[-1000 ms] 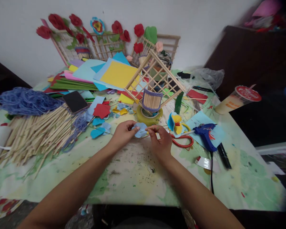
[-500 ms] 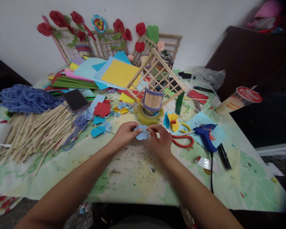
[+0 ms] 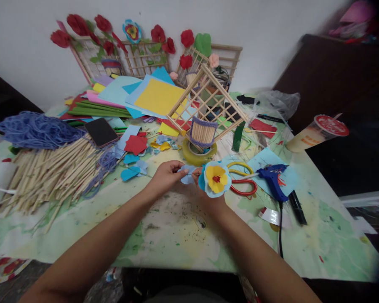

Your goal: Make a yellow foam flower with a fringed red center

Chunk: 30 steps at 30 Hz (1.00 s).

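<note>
My left hand point(image 3: 168, 172) is closed, thumb and fingers pinching a pale blue paper petal piece point(image 3: 187, 174) above the table. Close beside it, my right hand point(image 3: 212, 203) is partly covered by a paper flower point(image 3: 216, 179) with light blue outer petals, a yellow inner layer and a red centre. The flower faces up toward me, and its stem appears to run between the right fingertips, against the petal piece. Just beyond both hands stands a small stick basket point(image 3: 203, 132) with purple yarn bands, in front of a tilted lattice frame point(image 3: 176, 108) and above a yellow tape roll point(image 3: 189, 156).
To the right lie scissors point(image 3: 244, 187) with red and yellow handles, a blue glue gun point(image 3: 274, 185) and a capped drink cup point(image 3: 314, 134). On the left are wooden sticks point(image 3: 50, 176), purple yarn point(image 3: 34, 131) and a phone point(image 3: 101, 132). Coloured paper sheets point(image 3: 159, 97) are stacked behind.
The paper flower has swung left and toward me, from right of my right hand to in front of it, and now faces up. My left hand stays nearly still with the petal piece.
</note>
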{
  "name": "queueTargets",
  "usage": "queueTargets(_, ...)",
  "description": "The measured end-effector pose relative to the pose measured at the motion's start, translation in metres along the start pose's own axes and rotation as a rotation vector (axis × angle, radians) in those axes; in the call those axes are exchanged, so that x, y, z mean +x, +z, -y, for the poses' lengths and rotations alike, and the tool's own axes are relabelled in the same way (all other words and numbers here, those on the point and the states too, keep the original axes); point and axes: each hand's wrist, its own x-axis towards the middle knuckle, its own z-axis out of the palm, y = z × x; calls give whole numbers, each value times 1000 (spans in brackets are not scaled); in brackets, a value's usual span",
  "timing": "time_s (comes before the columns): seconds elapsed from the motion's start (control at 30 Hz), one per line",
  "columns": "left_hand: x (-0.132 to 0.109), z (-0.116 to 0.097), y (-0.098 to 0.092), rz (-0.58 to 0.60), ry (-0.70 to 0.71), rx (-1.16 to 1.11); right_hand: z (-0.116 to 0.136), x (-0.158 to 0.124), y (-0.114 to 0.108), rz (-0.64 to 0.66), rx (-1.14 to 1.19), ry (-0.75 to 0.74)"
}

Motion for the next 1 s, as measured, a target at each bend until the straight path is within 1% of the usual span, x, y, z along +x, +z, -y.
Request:
queueTargets(0.07,0,1,1,20,-19,-30,0,0,-1,-52,-8,-25)
queueTargets(0.17,0,1,2,42,-13,-38,-2,-1,-1,-121,-45,-106)
queueTargets(0.27,-2,-3,4,34,-3,-91,-4,-2,0,-139,-20,-134)
queueTargets(0.33,-4,-6,5,11,2,-146,-4,-2,2,-156,26,-86)
queueTargets(0.4,-5,-9,6,-10,22,-199,-2,-2,3,-154,100,-2)
queueTargets(0.47,-5,-10,7,-4,46,-236,-1,0,3,-132,210,94)
queueTargets(0.57,-5,-8,6,42,63,-275,0,3,2,-123,330,201)
queueTargets(0.6,-5,-7,6,42,70,-297,0,5,2,-131,354,228)
queueTargets(0.67,-4,-4,5,4,96,-317,-2,7,1,-139,415,289)
queueTargets(0.73,-3,-1,4,-35,122,-247,-4,8,1,-134,500,358)
queueTargets(0.77,-2,0,4,-30,129,-183,-5,8,1,-128,533,384)
queueTargets(0.87,-2,2,6,68,124,-17,-7,8,2,-121,560,414)
queueTargets(0.93,-2,3,8,106,104,13,-7,9,2,-113,557,412)
queueTargets(1.0,-2,3,9,88,77,-20,-6,9,2,-101,595,405)
